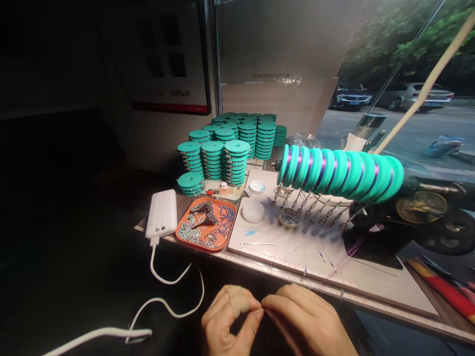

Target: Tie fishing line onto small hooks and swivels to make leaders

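My left hand, with a pale wrap around one finger, is closed in a pinch just in front of the table edge. Its fingertips meet those of my right hand, which is pinched closed too. Whatever lies between them is too small to make out. Beyond them, a light board carries a thin metal needle-like tool and a few small fishing-rig parts. Above the board, a row of teal foam spools wound with purple line sits on a dark spindle machine, with metal swivel-like pieces hanging below.
An orange tray of small tubes and metal bits lies left of the board. Beside it is a white power bank with a cable. Stacked teal spools stand behind. A small bowl and red-handled tool are also there.
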Available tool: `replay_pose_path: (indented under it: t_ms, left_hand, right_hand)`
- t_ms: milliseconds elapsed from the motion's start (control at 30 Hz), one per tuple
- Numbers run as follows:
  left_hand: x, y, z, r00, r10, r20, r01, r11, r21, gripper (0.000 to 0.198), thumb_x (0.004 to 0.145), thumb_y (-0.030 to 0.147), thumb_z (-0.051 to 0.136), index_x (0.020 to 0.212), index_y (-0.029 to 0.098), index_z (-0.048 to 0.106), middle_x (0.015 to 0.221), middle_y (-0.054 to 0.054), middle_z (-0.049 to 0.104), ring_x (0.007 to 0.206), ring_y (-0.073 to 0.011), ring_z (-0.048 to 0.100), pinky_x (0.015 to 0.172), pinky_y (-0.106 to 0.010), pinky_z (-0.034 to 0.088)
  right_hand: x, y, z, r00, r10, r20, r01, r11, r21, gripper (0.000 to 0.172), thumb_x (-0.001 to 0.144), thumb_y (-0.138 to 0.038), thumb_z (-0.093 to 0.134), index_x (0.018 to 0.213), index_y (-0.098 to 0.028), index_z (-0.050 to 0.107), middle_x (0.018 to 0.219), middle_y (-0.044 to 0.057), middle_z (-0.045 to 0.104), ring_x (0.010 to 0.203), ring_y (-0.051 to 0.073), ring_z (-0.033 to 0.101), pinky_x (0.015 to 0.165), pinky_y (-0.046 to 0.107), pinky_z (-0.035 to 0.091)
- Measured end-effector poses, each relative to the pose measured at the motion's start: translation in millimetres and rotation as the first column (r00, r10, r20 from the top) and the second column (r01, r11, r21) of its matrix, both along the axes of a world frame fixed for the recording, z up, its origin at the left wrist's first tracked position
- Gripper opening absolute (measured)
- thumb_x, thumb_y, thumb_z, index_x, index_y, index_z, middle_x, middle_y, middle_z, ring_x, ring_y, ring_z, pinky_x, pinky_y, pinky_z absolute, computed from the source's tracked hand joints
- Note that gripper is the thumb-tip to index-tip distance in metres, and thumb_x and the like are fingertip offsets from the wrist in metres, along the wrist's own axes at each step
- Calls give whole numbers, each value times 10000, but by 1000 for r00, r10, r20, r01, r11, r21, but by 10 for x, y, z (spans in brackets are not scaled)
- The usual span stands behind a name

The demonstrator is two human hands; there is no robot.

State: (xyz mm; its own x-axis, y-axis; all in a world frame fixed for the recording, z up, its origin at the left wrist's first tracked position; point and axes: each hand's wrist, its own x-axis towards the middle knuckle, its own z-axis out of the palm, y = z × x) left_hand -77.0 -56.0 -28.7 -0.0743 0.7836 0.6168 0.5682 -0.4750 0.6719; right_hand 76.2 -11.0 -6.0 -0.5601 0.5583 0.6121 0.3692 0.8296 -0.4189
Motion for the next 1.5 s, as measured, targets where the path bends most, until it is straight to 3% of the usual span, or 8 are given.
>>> replay_pose_path:
  t_ms: [233,433,633,933,1500]
  left_hand:
    - [-3,0,-30,999,39,13,-39,999,35,122,709,56,621,725,176,605,615,-9,642,566,-144,629,523,-226,536]
    - [-19,-11,-26,998,22,-60,-21,1000,16,164,694,17,610,749,171,622,645,-19,650,590,-142,627,525,-222,535]
    - [22,19,35,996,75,-55,-70,993,98,155,686,14,584,693,161,630,595,-19,640,541,-134,612,482,-214,525]
    - [-24,-23,-47,988,60,-140,-52,997,61,193,678,1,600,751,180,613,645,-13,648,605,-144,625,539,-227,535]
    - [-11,-28,-85,992,55,-118,-46,996,82,208,681,-31,587,756,163,600,655,-29,628,617,-143,610,555,-234,527]
  right_hand:
    - [-41,-40,26,999,-6,-53,-3,985,-174,183,879,-170,420,782,-175,574,627,20,579,534,120,549,488,198,445]
    - [-69,-63,-46,999,-49,-19,48,997,-58,194,859,-127,421,748,-168,575,591,22,557,508,129,517,472,212,420]
    - [-90,-60,-75,998,-67,12,67,998,-1,227,865,-123,404,735,-159,587,579,26,546,504,132,498,468,223,403]
    - [-111,-64,-94,996,-83,26,82,996,32,246,861,-109,391,719,-157,586,569,23,537,498,130,478,464,231,377]
    - [-128,-59,-130,995,-97,-8,97,994,51,215,845,-90,419,706,-158,568,564,17,515,495,131,443,467,245,336]
